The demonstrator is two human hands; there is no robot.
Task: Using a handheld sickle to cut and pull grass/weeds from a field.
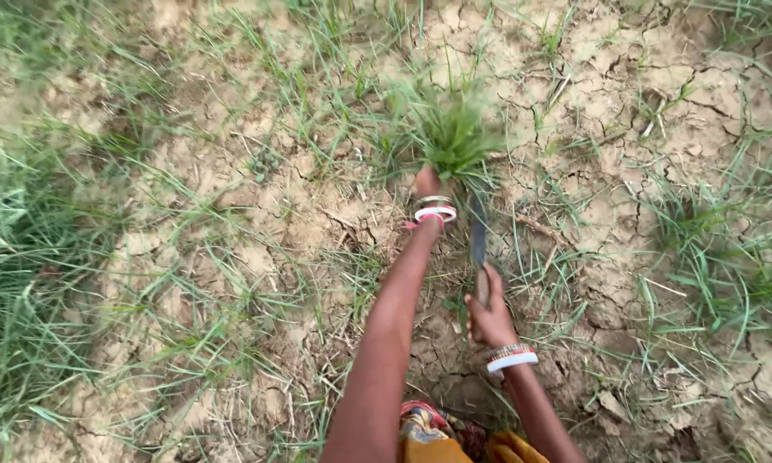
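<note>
one bushy green grass tuft, gripped by left hand.

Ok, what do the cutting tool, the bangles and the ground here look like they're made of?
Cutting tool: blade looks like dull grey metal, the part in the right hand like pale brown wood; motion blur leaves it open. Bangles: glossy white, red and silvery rings, perhaps plastic or glass. Ground: dry, pale clayey soil, cracked into plates. The left hand grips a grass tuft.

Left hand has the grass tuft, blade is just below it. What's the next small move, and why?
Probably draw the blade across the base of the grass tuft: the left hand grips the tuft taut, and the right hand has the blade's tip right under it.
</note>
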